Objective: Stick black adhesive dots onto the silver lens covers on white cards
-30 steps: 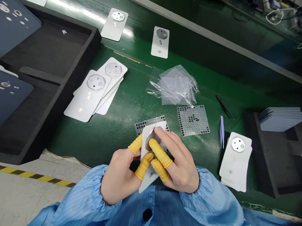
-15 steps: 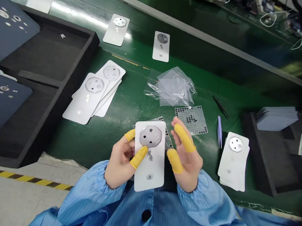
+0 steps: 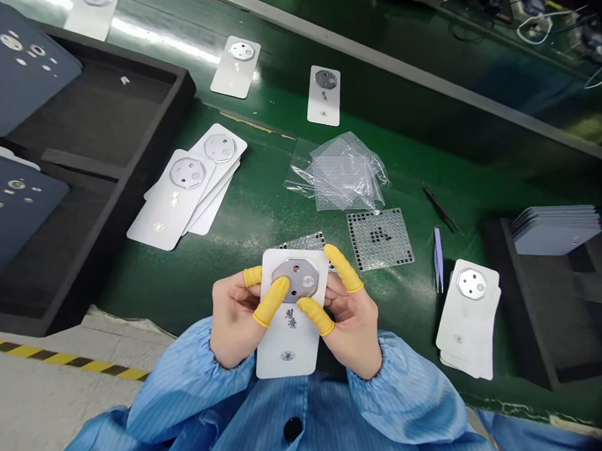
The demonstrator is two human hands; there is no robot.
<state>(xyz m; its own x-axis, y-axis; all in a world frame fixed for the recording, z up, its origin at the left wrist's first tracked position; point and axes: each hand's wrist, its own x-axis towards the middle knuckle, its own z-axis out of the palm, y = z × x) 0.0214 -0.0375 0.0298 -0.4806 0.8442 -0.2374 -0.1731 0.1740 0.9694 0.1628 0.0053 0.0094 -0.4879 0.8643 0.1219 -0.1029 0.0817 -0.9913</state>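
Note:
A white phone back cover (image 3: 288,344) with an octagonal camera plate is held upright between both hands. My left hand (image 3: 242,316) grips its left edge, with the yellow-cotted thumb lying on the camera plate. On the right edge, my right hand (image 3: 349,317) is closed, thumb on the plate's lower rim and index finger at the top corner. Behind the cover, a clear sheet with small black dots (image 3: 305,240) is partly hidden. Another dotted sheet (image 3: 380,239) lies to the right of it, below a pile of clear plastic sheets (image 3: 346,174).
Stacked white covers lie at left (image 3: 169,203) and right (image 3: 466,326). Purple tweezers (image 3: 438,258) and black tweezers (image 3: 441,210) rest nearby. Black foam trays (image 3: 128,171) flank the green bench, one holding blue-grey panels (image 3: 555,230). Single covers (image 3: 323,107) sit further back.
My right hand has come in from the side and closed on the cover's right edge. My left thumb has moved up onto the camera plate, and the cover has shifted slightly left.

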